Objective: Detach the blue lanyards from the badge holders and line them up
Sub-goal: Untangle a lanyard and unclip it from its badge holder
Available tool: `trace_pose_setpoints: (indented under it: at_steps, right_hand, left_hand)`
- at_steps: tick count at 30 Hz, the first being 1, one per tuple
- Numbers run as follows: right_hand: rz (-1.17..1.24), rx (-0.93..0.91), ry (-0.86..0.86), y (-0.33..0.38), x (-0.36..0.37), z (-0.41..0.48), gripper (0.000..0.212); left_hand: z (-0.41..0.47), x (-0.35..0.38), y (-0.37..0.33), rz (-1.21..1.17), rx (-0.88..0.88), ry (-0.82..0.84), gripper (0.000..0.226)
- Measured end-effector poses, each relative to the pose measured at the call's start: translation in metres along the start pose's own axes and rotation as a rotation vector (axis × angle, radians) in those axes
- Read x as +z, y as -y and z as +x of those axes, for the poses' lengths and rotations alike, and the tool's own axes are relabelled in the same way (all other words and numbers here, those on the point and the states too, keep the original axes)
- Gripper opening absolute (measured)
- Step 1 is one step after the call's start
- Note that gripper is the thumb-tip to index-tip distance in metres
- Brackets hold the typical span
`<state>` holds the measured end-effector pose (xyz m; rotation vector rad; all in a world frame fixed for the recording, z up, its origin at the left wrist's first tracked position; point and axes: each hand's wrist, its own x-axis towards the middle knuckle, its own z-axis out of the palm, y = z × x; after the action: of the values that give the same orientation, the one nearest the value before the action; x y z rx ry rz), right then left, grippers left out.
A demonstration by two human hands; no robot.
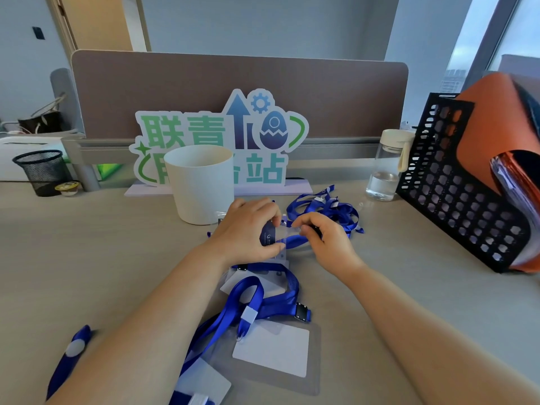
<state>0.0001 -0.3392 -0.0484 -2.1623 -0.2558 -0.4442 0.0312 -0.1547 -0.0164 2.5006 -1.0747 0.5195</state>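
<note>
My left hand [248, 229] grips a clear badge holder with a dark blue card [270, 236] at the middle of the desk. My right hand [324, 238] pinches the clip end of its blue lanyard [295, 239] right beside the holder's edge. Behind my hands lies a tangled heap of blue lanyards [324, 207]. In front of them, more blue lanyards [254, 302] still hang on clear badge holders with white cards [273, 349]. One lone lanyard [68, 363] lies at the near left.
A white cup [201, 185] stands just behind my left hand, with a colourful sign [222, 135] behind it. A water bottle [385, 168] and a black mesh file rack [458, 188] stand at the right, and a mesh pen pot [42, 171] at the far left.
</note>
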Motion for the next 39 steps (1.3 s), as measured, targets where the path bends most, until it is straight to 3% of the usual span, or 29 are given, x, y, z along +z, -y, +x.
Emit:
trace_pose_setpoints:
  at_steps: [7,12,20,34,39]
  right_hand:
    - [0.042,0.003,0.034,0.0017,0.001,0.0,0.023]
    - [0.021,0.027,-0.05,0.0007,0.0007,0.0014,0.021]
    - [0.043,0.006,0.019,0.0033,0.0019,-0.0001,0.023]
    - [0.112,0.01,-0.023,0.0054,0.0002,-0.0006,0.011]
    - [0.126,-0.024,-0.014,0.01,0.0007,-0.0035,0.021]
  left_hand:
    - [0.0016,-0.0001,-0.0022,0.018,0.007,0.034,0.036]
    - [0.0003,-0.0022,-0.0032,-0.005,-0.007,0.02,0.036]
    - [0.001,-0.0029,-0.003,-0.006,-0.014,0.039,0.036]
    - [0.0028,-0.0024,0.0029,-0.021,-0.031,0.068,0.019]
    - [0.0025,-0.005,0.001,-0.003,-0.054,0.045,0.023]
